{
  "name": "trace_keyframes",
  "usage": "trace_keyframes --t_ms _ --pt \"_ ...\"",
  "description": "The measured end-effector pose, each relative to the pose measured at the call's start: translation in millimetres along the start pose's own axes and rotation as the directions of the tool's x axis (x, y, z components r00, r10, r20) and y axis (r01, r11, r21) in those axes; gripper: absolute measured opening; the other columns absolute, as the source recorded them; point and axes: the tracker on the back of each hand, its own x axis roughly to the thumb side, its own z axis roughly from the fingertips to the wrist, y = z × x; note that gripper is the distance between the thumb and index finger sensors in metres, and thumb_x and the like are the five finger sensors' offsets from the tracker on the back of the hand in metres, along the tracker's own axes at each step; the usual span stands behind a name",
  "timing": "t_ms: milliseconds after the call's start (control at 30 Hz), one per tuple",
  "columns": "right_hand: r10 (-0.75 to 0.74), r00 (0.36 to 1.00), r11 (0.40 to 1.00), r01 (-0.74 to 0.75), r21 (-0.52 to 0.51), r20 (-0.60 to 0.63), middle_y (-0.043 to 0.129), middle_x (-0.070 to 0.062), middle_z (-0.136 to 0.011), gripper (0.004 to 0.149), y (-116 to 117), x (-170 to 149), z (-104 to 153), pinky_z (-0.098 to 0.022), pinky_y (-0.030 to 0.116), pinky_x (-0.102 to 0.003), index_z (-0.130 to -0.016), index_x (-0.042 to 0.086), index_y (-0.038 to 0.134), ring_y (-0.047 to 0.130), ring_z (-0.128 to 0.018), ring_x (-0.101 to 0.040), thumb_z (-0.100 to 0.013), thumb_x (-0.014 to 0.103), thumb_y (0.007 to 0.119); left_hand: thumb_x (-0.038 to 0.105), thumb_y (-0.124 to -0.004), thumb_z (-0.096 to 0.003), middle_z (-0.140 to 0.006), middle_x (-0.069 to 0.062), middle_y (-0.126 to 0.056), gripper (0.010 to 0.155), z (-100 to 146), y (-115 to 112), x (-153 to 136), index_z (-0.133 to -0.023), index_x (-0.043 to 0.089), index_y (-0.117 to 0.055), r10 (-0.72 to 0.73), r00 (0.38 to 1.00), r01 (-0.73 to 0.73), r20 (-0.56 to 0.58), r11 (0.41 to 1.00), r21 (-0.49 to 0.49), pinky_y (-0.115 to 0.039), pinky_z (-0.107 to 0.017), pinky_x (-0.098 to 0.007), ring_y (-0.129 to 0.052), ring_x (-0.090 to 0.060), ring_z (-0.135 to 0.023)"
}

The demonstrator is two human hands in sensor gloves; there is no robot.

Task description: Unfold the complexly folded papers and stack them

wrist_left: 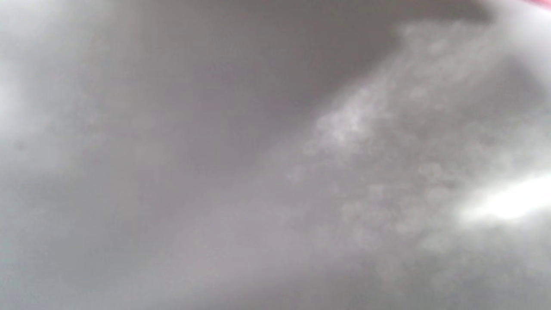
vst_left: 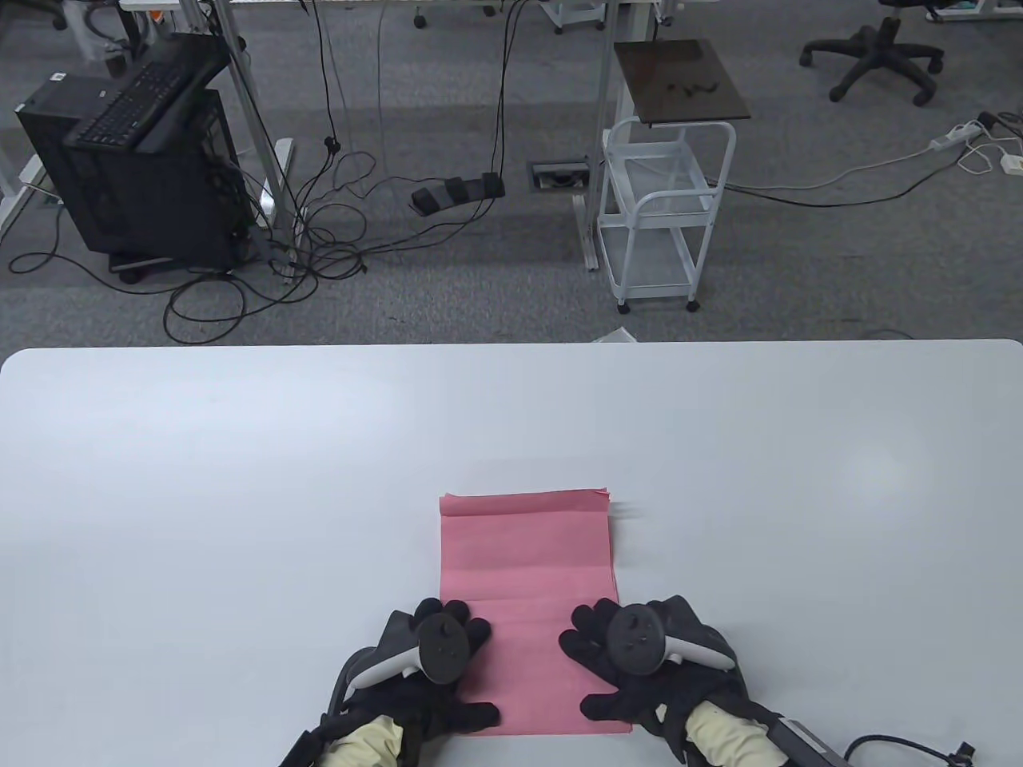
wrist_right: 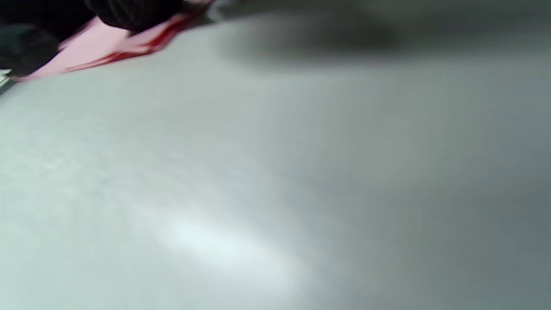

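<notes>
- pink paper [vst_left: 529,559] lying flat near the front edge of the white bench [vst_left: 240,479], long side running away from the person, one crease visible across it just ahead of the fingers
- several layered edges showing at the far end, so likely more than one sheet or folds not yet opened; cannot tell which
- left hand [vst_left: 435,663] resting on the near left part of the sheet, fingers spread and flat, gripping nothing
- right hand [vst_left: 639,663] resting on the near right edge, fingers likewise spread and flat, gripping nothing
- right wrist view: only a blurred pink corner [wrist_right: 99,47] under dark fingertips [wrist_right: 129,13]; left wrist view: blurred bench surface, nothing useful
- step in hand, as judged: pressing and smoothing the sheet flat on the bench
- next move, as judged: checking the far layered edge for a remaining fold, pinching the top layer and opening it, else sliding palms outward to flatten the crease
</notes>
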Motion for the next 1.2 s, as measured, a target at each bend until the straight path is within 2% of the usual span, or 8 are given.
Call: trace_keyframes --t_ms 167,267,467,600,667,867,1067,1200 --pt "0.015 1.0 0.999 -0.015 -0.033 -0.007 -0.001 0.025 -0.113 0.072 -1 1 4 -0.068 -0.011 -0.048 -0.105 0.049 0.019 -0.008 -0.104 -0.006 -0.048 0.059 0.062 0.076 -0.057 -0.0431 -0.098 0.011 0.036 0.098 0 0 0 -0.097 0.041 0.018 -0.005 1.0 0.005 0.001 1.0 -0.001 0.02 -0.061 -0.051 0.036 -0.024 -0.091" --pt "0.119 0.991 0.988 -0.112 -0.108 0.059 0.008 0.014 -0.117 0.073 -10 24 5 -0.069 -0.008 -0.051 -0.11 0.037 0.03 -0.005 -0.105 -0.012 -0.048 0.055 0.066 0.076 -0.056 -0.0431 -0.098 0.011 0.036 0.098 -1 0 1 -0.097 0.041 0.018 -0.007 1.0 0.007 0.001 1.0 -0.003 0.021 -0.06 -0.051 0.036 -0.024 -0.091" --pt "0.123 0.981 0.992 -0.122 -0.014 0.151 0.005 0.016 -0.116 0.073 -12 66 -30 -0.068 -0.01 -0.049 -0.108 0.041 0.026 -0.007 -0.104 -0.011 -0.049 0.054 0.066 0.076 -0.056 -0.0433 -0.097 0.011 0.037 0.098 -1 -1 1 -0.097 0.041 0.019 -0.008 1.0 0.008 0.003 1.0 -0.007 0.021 -0.06 -0.051 0.037 -0.024 -0.09" --pt "0.149 0.984 0.989 -0.149 -0.007 0.1 0.005 0.022 -0.115 0.07 -21 55 -50 -0.069 -0.01 -0.049 -0.104 0.049 0.025 -0.002 -0.105 -0.007 -0.047 0.057 0.065 0.075 -0.056 -0.0433 -0.097 0.011 0.037 0.098 -1 -1 1 -0.096 0.04 0.019 -0.01 1.0 0.011 0.008 1.0 -0.009 0.021 -0.06 -0.051 0.037 -0.025 -0.09" --pt "0.035 0.999 0.999 -0.036 0.002 0.038 0.006 0.031 -0.112 0.068 -35 31 -58 -0.069 -0.011 -0.046 -0.102 0.054 0.026 -0.001 -0.104 0.0 -0.047 0.058 0.065 0.075 -0.056 -0.0433 -0.097 0.01 0.037 0.098 -1 -1 1 -0.096 0.04 0.019 -0.013 1.0 0.013 0.013 1.0 -0.011 0.021 -0.059 -0.052 0.037 -0.025 -0.089" --pt "-0.141 0.982 0.986 0.128 -0.104 -0.125 0.01 0.031 -0.113 0.061 -54 -14 -62 -0.069 -0.011 -0.046 -0.1 0.057 0.033 0.0 -0.105 0.001 -0.048 0.056 0.065 0.075 -0.056 -0.0437 -0.097 0.01 0.037 0.098 -1 -1 2 -0.097 0.039 0.019 -0.015 1.0 0.015 0.017 1.0 -0.01 0.021 -0.059 -0.052 0.037 -0.026 -0.09" --pt "-0.087 0.988 0.987 0.068 -0.149 -0.125 0.01 0.019 -0.116 0.062 -54 0 -57 -0.069 -0.009 -0.049 -0.105 0.045 0.034 -0.001 -0.105 -0.009 -0.051 0.05 0.065 0.075 -0.055 -0.0436 -0.097 0.01 0.037 0.098 -1 -1 2 -0.097 0.039 0.02 -0.017 1.0 0.017 0.012 1.0 -0.009 0.021 -0.06 -0.052 0.037 -0.026 -0.09" --pt "0.026 0.998 0.993 -0.019 -0.117 0.057 -0.002 0.022 -0.113 0.069 -39 35 -49 -0.067 -0.013 -0.049 -0.105 0.047 0.021 -0.012 -0.102 -0.007 -0.05 0.054 0.062 0.075 -0.055 -0.0436 -0.097 0.01 0.038 0.099 -1 -1 2 -0.097 0.04 0.02 -0.016 1.0 0.016 0.01 1.0 -0.009 0.021 -0.06 -0.052 0.037 -0.025 -0.09"
